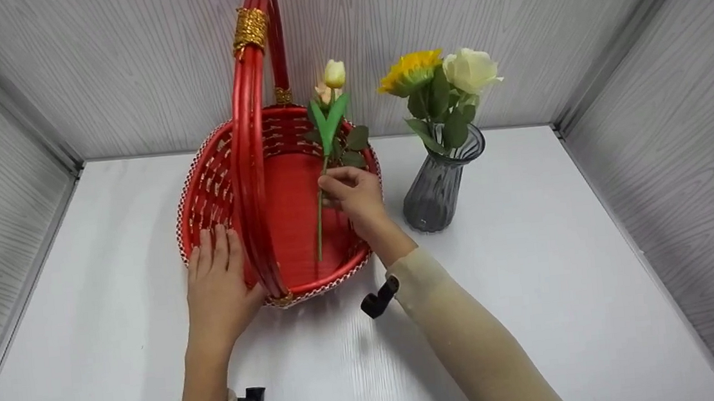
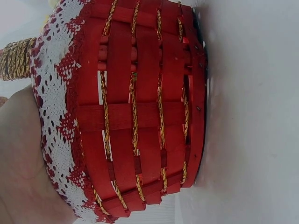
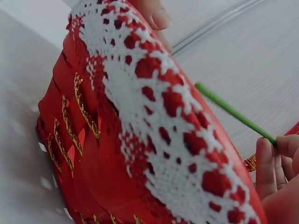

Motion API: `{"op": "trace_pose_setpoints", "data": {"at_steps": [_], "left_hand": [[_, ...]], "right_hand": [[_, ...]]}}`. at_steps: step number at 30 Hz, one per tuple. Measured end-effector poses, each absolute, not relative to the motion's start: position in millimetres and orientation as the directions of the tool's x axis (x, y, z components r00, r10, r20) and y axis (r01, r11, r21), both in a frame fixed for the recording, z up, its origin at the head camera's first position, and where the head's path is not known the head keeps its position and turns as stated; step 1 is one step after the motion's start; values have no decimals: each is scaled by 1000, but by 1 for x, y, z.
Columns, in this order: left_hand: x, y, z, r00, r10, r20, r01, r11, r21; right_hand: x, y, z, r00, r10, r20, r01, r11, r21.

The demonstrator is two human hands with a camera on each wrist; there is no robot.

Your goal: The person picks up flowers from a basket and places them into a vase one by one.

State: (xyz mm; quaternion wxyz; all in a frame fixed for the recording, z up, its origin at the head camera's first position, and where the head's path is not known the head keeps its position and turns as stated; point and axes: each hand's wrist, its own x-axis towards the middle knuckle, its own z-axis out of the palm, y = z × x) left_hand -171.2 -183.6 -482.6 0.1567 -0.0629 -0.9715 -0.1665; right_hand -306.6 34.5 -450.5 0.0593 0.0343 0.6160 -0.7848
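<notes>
A red woven basket point(image 1: 298, 231) with a tall arched handle point(image 1: 251, 171) stands on the table. My left hand point(image 1: 220, 296) rests on its near left rim, fingers straight over the edge and thumb beside the handle's foot. Over the basket's right half, my right hand point(image 1: 357, 200) pinches the thin green stem of a white tulip point(image 1: 334, 73) between thumb and fingers. The tulip stands nearly upright, bloom away from me, its stem's lower end above the red bottom. In the right wrist view the stem point(image 3: 233, 112) juts from the fingers past the lace-trimmed rim point(image 3: 163, 126).
Behind the tulip, a pale pink flower point(image 1: 323, 92) with dark green leaves leans at the basket's back right. To the right stands a grey ribbed glass vase point(image 1: 434, 194) with a yellow sunflower point(image 1: 412, 73) and a white rose point(image 1: 470, 70). Wood-grain panels point(image 1: 145, 70) enclose the white table point(image 1: 533, 288).
</notes>
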Motion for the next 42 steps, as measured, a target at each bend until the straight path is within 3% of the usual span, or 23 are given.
{"op": "trace_pose_setpoints", "data": {"at_steps": [16, 42], "left_hand": [[-174, -183, -485, -932, 67, 356, 184, 935, 304], [-174, -184, -487, -927, 61, 371, 187, 930, 316]], "right_hand": [[-294, 52, -436, -994, -81, -72, 90, -256, -963], [-282, 79, -428, -993, -67, -101, 116, -283, -952]]}}
